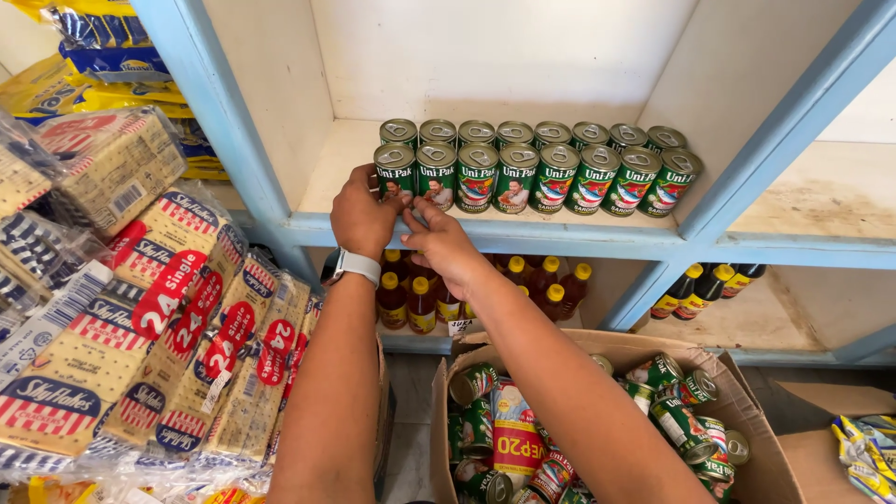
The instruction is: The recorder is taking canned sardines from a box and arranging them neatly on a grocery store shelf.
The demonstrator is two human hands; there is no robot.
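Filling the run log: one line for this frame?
left hand: on front-left can | right hand: at next can | shelf: two can rows | box: cans remain

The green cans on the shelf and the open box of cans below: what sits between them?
In the head view, between the green cans and the box lie the blue shelf edge and a lower shelf of yellow-capped bottles, partly hidden by both hands.

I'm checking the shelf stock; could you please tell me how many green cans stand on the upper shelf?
16 green cans: eight in the front row along the shelf edge, eight behind. The left hand and right hand are at the leftmost front cans; more could be hidden behind.
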